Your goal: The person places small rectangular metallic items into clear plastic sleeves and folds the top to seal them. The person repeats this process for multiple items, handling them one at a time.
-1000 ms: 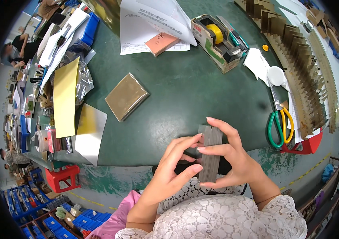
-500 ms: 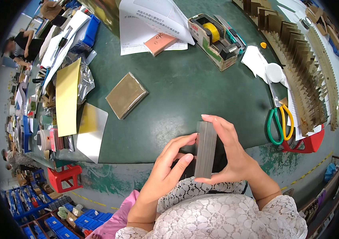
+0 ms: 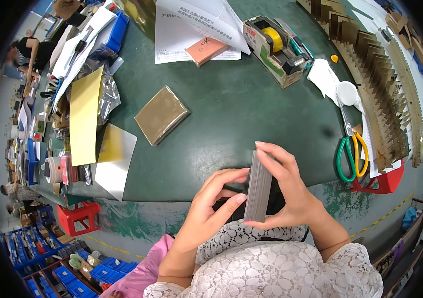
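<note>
A thick stack of thin grey metal plates (image 3: 258, 191) stands on its end in front of me, just off the near table edge. My right hand (image 3: 292, 188) spans it, fingers on the far end and thumb on the near end. From the left side, my left hand (image 3: 214, 206) holds against it, with the tips of its index finger and thumb at the plates' edges. Its other fingers are partly hidden. Farther up the table lies a wrapped, brownish-gold square block (image 3: 162, 115).
The green tabletop (image 3: 206, 134) carries a tape dispenser (image 3: 278, 52), an orange marked block (image 3: 205, 51) on papers, and scissors (image 3: 348, 149). Slotted brown metal strips (image 3: 365, 64) line the right side. A yellow sheet (image 3: 84, 116) lies left, and red stools (image 3: 78, 218) stand below the table.
The view has shifted slightly. The stack leans a little more to the right at its far end and shows more separate plate edges. Both hands keep nearly the same hold.
</note>
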`<state>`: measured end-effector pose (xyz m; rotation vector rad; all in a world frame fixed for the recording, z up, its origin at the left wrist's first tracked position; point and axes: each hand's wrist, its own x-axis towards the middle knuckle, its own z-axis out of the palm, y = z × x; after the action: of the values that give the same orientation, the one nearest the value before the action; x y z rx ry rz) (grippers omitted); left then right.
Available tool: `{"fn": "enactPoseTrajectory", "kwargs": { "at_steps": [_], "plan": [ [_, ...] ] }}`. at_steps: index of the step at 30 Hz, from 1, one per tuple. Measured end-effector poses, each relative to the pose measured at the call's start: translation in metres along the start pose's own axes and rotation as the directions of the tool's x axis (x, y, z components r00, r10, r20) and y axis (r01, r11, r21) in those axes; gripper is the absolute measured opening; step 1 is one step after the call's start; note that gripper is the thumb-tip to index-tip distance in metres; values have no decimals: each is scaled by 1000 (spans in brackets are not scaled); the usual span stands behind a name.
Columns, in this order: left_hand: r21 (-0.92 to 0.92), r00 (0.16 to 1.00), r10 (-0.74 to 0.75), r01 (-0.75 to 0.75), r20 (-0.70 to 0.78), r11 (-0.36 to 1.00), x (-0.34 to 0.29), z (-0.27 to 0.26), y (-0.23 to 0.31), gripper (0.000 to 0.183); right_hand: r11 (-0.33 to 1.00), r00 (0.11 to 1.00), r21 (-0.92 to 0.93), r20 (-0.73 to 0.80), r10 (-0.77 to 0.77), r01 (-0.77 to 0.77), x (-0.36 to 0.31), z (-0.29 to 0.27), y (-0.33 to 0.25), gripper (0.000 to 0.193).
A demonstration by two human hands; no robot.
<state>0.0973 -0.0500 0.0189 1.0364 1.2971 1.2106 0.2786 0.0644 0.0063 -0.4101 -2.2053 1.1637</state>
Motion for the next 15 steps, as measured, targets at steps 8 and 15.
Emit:
{"fn": "enactPoseTrajectory", "kwargs": {
  "at_steps": [8, 15],
  "plan": [
    [-23, 1000, -12, 12, -7, 1000, 0, 2, 1, 42, 998, 998, -29, -12, -60, 60, -1, -2, 3, 100],
    [14, 1000, 1, -2, 32, 1000, 1, 4, 5, 53, 999, 999, 24, -36, -32, 32, -4, -3, 3, 112]
  ]
}}
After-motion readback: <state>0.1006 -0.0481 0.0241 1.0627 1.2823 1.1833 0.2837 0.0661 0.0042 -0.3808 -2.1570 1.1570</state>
